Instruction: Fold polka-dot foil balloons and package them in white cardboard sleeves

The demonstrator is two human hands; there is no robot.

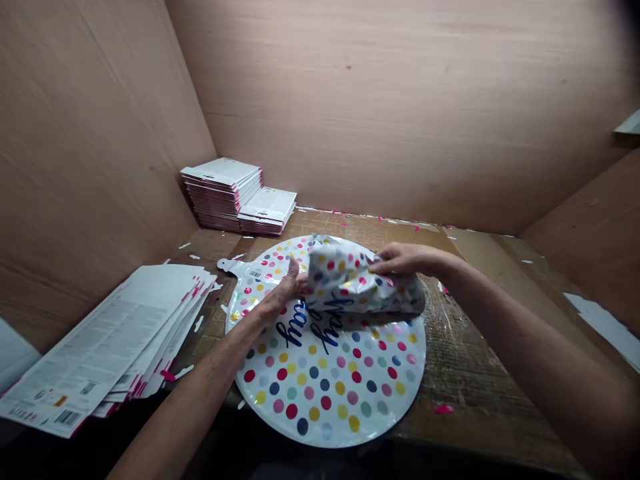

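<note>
A round white foil balloon with coloured dots and blue lettering lies flat, its tail pointing left. Above its upper right part, a second dotted foil piece is folded over and slightly blurred. My right hand grips the top edge of this folded foil between thumb and fingers. At the foil's left end is my left hand, thumb up, its fingers partly hidden behind the foil and pinching it.
Stacks of white printed cards stand at the back left corner. Larger printed sheets fan out at the left. Wooden walls surround the cardboard-covered table, where pink and white scraps lie. White paper rests at the right.
</note>
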